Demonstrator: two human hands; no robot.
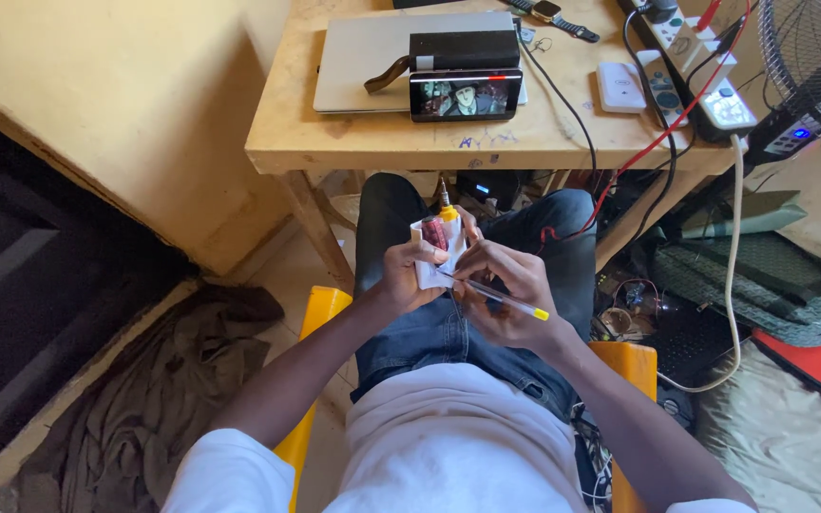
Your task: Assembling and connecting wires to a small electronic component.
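My left hand (406, 274) grips a small white packet (436, 249) with a red patch, held upright over my lap, with a yellow-collared metal tip sticking up at its top. My right hand (505, 294) holds a thin clear pen (498, 296) with a yellow end cap, its tip touching the packet's lower edge. Both hands meet above my blue jeans (429, 337), just in front of the wooden table's front edge.
A wooden table (382, 142) carries a closed grey laptop (363, 57), a black box, a phone (466, 96) showing video, a white charger, a wristwatch and a power strip (705, 81). Cables hang right. A fan (814, 57), cushions, cloth (159, 399) on floor, yellow chair (320, 309).
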